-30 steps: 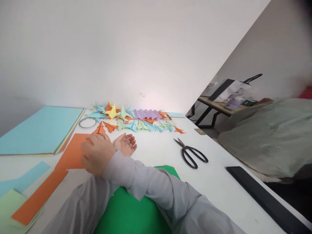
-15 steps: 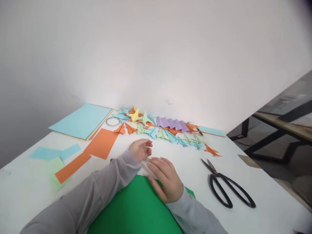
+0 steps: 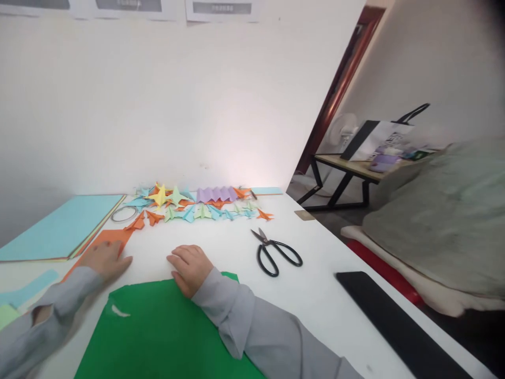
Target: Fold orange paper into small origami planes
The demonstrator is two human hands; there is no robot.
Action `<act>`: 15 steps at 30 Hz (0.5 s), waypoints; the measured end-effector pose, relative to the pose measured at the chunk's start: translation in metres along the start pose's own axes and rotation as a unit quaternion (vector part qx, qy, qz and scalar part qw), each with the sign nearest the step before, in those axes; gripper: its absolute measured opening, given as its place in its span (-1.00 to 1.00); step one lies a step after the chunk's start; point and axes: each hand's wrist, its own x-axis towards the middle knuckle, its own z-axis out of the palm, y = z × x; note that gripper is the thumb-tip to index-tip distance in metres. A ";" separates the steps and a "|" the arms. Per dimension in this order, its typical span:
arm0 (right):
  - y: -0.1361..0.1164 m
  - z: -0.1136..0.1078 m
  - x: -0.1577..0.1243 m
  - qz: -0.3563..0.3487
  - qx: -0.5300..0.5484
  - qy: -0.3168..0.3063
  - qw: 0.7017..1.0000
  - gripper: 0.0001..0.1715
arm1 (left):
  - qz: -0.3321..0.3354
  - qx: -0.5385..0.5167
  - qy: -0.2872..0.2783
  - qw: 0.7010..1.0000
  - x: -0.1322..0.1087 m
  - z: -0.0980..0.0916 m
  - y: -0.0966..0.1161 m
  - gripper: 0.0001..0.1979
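Observation:
A large green paper sheet (image 3: 158, 331) lies on the white table (image 3: 323, 295) right in front of me. My right hand (image 3: 191, 267) rests palm down on its far edge, fingers loosely curled, holding nothing. My left hand (image 3: 104, 259) lies flat with fingers stretched out on an orange paper sheet (image 3: 112, 238) to the left of the green sheet. Both arms wear grey sleeves.
Black scissors (image 3: 276, 252) lie right of my hands. Several folded paper shapes (image 3: 197, 202) line the back by the wall, with a tape ring (image 3: 123, 213) and a blue paper stack (image 3: 59, 226) at left. A black bar (image 3: 394, 321) lies at right.
My left hand has moved left onto the orange sheet. My right hand stays on the green sheet's far edge. The view has swung to the right.

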 end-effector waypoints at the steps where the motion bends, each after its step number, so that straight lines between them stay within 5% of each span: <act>1: 0.000 0.000 0.000 -0.002 0.000 -0.009 1.000 -0.61 | -0.007 0.087 -0.051 0.995 -0.001 0.000 -0.005 -0.74; 6: 0.001 0.000 0.002 0.003 0.000 -0.028 1.000 -0.61 | -0.010 0.226 -0.136 0.965 -0.003 -0.007 0.001 -0.67; 15: 0.001 0.001 0.003 -0.010 -0.009 -0.003 1.000 -0.62 | -0.015 0.213 -0.129 0.968 -0.004 -0.016 0.002 -0.70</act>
